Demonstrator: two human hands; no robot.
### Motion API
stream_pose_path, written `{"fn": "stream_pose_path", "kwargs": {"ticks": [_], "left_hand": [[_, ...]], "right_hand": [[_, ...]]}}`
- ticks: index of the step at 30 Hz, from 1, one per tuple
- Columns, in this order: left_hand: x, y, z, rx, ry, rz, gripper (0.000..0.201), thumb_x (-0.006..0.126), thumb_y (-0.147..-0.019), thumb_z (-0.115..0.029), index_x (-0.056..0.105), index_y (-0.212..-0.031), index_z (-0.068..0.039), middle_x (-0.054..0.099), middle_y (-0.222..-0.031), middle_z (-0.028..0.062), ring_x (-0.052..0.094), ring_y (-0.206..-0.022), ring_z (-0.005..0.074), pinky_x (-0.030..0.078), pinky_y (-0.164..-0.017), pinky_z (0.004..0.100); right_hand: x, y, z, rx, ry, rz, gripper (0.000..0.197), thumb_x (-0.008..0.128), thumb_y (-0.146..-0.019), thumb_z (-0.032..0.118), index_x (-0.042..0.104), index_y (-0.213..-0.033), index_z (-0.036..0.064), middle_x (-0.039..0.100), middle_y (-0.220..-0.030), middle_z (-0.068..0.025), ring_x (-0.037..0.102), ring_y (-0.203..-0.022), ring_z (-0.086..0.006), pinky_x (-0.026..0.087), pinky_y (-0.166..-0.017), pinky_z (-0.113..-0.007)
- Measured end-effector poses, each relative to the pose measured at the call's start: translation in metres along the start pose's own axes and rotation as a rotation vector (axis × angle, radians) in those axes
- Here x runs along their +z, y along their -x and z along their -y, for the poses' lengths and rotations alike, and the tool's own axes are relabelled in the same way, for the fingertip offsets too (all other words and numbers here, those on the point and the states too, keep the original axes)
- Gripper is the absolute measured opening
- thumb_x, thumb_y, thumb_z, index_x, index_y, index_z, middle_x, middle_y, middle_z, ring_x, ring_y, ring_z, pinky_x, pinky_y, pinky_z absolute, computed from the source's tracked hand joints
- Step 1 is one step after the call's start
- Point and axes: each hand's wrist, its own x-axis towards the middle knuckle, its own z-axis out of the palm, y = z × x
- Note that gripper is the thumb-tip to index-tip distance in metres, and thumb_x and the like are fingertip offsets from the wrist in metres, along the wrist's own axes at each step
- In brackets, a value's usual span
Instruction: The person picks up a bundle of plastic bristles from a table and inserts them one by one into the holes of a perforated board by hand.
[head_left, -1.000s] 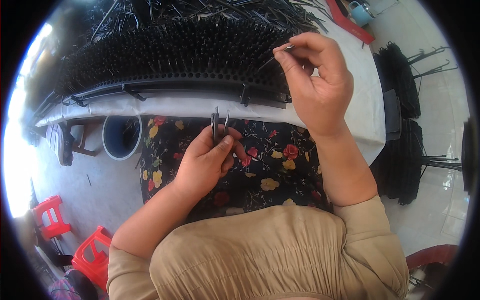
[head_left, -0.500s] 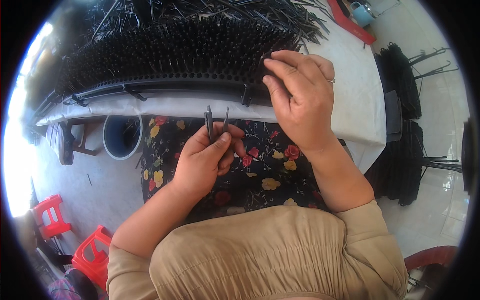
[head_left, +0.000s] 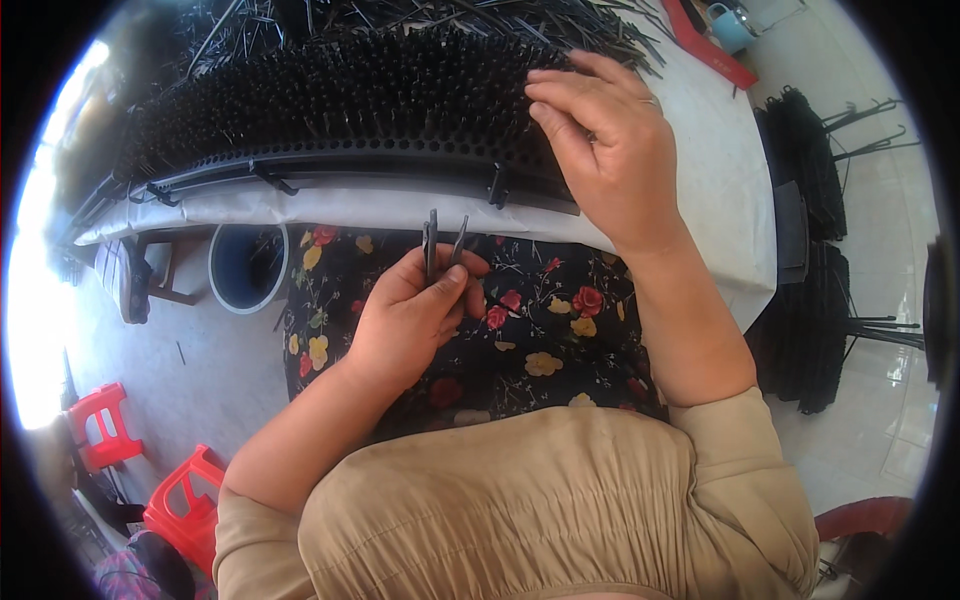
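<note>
My left hand point(head_left: 415, 310) is closed around a few thin dark pointed pieces point(head_left: 431, 250), which stick up between thumb and fingers above my lap. Beyond it lies a long black perforated rack point(head_left: 350, 158), densely filled with upright black pegs point(head_left: 340, 100). At the rack's right end is my right hand point(head_left: 610, 140), its thumb and forefinger drawn close together over the pegs. Whatever sits between those fingertips blends into the black behind and cannot be made out.
Loose black strips point(head_left: 480, 15) are heaped behind the rack on the white-covered table point(head_left: 715, 150). A round bin point(head_left: 248, 270) stands below on the left, with red stools point(head_left: 185, 510) nearer. Black bundles point(head_left: 800, 160) hang at the right. A red object point(head_left: 705, 45) lies on the far right corner.
My right hand has moved up and farther over the rack, and its thumb and forefinger have come closer together. My left hand has shifted slightly, with the dark pieces still in it.
</note>
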Motion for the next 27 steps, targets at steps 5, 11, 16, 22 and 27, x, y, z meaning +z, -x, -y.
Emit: {"fn": "stream_pose_path", "kwargs": {"ticks": [5,11,16,22,27], "left_hand": [[0.000,0.001,0.000,-0.002,0.038,0.039,0.018,0.047,-0.102,-0.013,0.056,-0.114,-0.004,0.060,-0.083,0.0068,0.037,-0.054,0.0045,0.029,-0.047,0.0176],[0.005,0.002,-0.001,0.018,0.075,0.145,0.018,0.051,-0.100,-0.009,0.053,-0.117,-0.006,0.061,-0.089,0.0035,0.041,-0.062,0.0036,0.032,-0.051,0.0183],[0.001,-0.003,0.002,-0.152,0.008,0.003,0.017,0.056,-0.097,-0.008,0.053,-0.114,-0.004,0.058,-0.085,0.0061,0.044,-0.063,0.0074,0.035,-0.050,0.0197],[0.007,-0.004,0.001,-0.172,0.037,-0.056,0.021,0.055,-0.097,-0.006,0.057,-0.117,-0.002,0.064,-0.090,0.0065,0.060,-0.074,0.0133,0.051,-0.059,0.0264],[0.001,-0.005,0.005,-0.157,0.053,-0.028,0.021,0.054,-0.098,-0.008,0.057,-0.118,-0.002,0.067,-0.095,0.0081,0.064,-0.078,0.0146,0.056,-0.063,0.0279]], "right_hand": [[-0.013,0.016,0.045,0.365,-0.456,0.050,0.013,0.073,-0.079,0.006,0.068,-0.091,0.0037,0.068,-0.081,-0.0098,0.066,-0.078,-0.0257,0.052,-0.070,-0.034],[-0.010,0.032,0.051,0.918,-1.105,0.285,0.018,0.072,-0.082,0.002,0.064,-0.098,0.0013,0.067,-0.085,-0.0035,0.061,-0.076,-0.0060,0.049,-0.066,-0.022],[-0.016,0.011,0.016,0.520,-0.634,-0.194,0.030,0.071,-0.082,-0.004,0.055,-0.106,0.0024,0.068,-0.081,-0.0035,0.064,-0.074,-0.0076,0.051,-0.066,-0.021],[-0.005,0.013,0.011,0.320,-0.438,-0.211,0.026,0.074,-0.078,-0.003,0.060,-0.098,0.0056,0.068,-0.080,-0.0046,0.067,-0.072,-0.0159,0.052,-0.066,-0.026],[-0.001,0.009,0.002,0.043,-0.111,-0.185,0.020,0.076,-0.071,0.000,0.065,-0.087,0.0063,0.069,-0.082,-0.0042,0.063,-0.077,-0.0243,0.050,-0.071,-0.033]]}}
